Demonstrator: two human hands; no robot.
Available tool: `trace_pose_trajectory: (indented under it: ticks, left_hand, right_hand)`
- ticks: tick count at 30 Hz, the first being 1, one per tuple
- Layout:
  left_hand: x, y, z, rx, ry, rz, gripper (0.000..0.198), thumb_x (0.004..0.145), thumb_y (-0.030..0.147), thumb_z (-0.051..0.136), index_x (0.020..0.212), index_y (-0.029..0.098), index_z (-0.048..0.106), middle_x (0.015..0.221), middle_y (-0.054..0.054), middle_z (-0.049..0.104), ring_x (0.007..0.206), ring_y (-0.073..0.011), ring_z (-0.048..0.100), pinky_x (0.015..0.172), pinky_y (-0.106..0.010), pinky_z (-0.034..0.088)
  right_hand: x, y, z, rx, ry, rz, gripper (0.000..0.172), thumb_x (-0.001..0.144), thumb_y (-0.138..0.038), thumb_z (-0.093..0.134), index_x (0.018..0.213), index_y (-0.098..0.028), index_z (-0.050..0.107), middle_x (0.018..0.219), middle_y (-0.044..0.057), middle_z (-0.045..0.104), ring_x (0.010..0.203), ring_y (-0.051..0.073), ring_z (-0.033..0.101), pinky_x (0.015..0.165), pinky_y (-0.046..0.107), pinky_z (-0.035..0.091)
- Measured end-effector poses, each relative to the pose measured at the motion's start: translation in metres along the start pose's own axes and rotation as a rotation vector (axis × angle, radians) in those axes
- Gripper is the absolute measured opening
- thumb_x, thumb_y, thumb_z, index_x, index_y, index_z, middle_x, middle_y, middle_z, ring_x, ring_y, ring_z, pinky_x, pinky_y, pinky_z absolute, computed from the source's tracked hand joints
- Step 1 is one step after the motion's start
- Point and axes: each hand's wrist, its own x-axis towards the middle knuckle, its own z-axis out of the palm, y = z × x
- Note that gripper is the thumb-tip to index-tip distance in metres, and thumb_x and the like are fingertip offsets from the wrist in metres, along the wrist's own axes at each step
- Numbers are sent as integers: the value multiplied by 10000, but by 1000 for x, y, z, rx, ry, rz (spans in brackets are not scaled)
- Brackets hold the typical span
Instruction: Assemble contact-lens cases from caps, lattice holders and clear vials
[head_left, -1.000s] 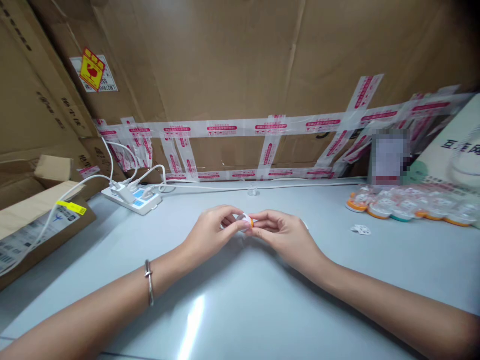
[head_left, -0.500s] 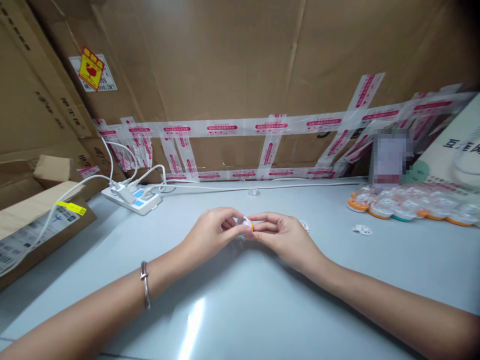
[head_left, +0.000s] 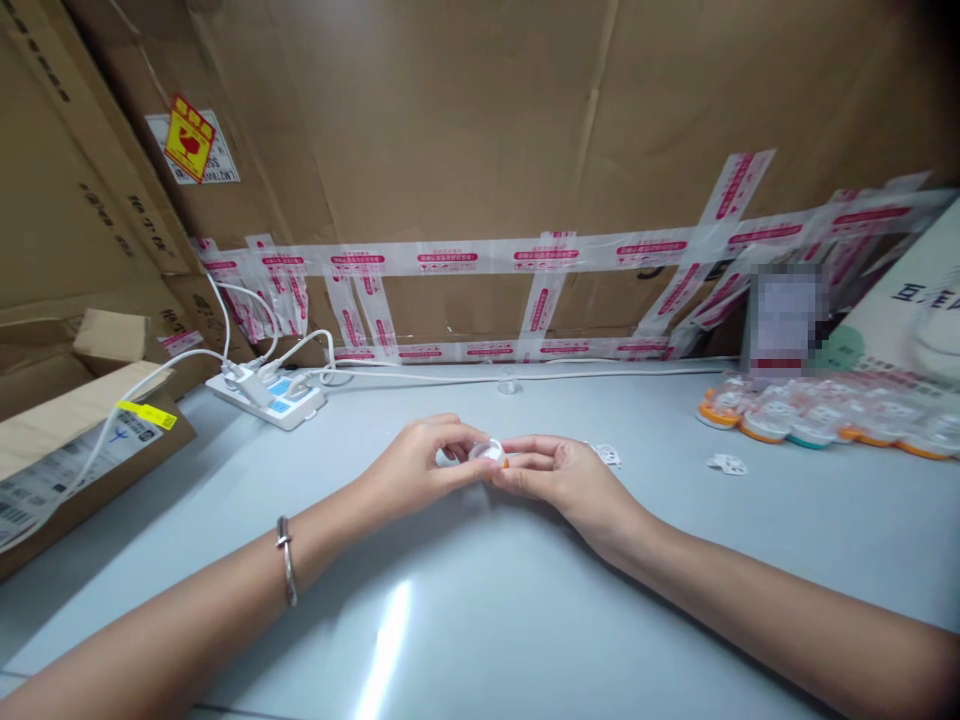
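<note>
Near the middle of the table, a small round white piece with an orange edge (head_left: 490, 452) is held between my two hands, a little above the surface. My left hand (head_left: 435, 460) pinches it from the left with thumb and fingers. From the right, the fingertips of my right hand (head_left: 562, 472) close on its orange side. Fingers cover part of the piece, so its exact kind is unclear. Just behind my right hand lies a white cut-out piece with holes (head_left: 609, 457). A similar flat white piece (head_left: 726, 464) rests farther right.
Several clear-topped pieces with orange and teal bases (head_left: 769, 422) stand grouped at the right. A small clear round part (head_left: 510, 384) sits behind my hands near a white cable. At left are a power strip (head_left: 300, 408) and an open carton (head_left: 90, 420); large cardboard (head_left: 450, 120) backs the table.
The white-and-orange piece has turned in my fingers, showing more of its round white face. Both hands keep their hold at nearly the same spot. The view has shifted slightly.
</note>
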Motion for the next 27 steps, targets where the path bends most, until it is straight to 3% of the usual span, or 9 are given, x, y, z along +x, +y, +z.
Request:
trace_pose_trajectory:
  ticks: [7,15,27]
  left_hand:
    - [-5,0,1,-31,-60,16,213,762,248,615,941,158,686,859,-47,658,732,-130,600,701,-240,480]
    - [-7,-1,8,29,-23,79,241,735,195,611,966,155,665,885,-59,651,776,-149,603,731,-270,486]
    - [-9,-3,9,97,-53,75,255,750,196,603,999,156,645,905,-68,635,802,-160,594,722,-271,466]
  right_hand:
    - [-5,-2,2,272,-111,154,267,589,-226,771,826,-139,685,808,40,716,811,124,665,880,236,487]
    - [-4,1,0,260,-51,185,217,608,-183,764,799,-126,678,826,43,707,781,113,662,841,226,518]
    - [1,5,-3,117,-95,128,398,609,-253,770,956,-139,611,750,31,709,760,128,676,825,257,521]
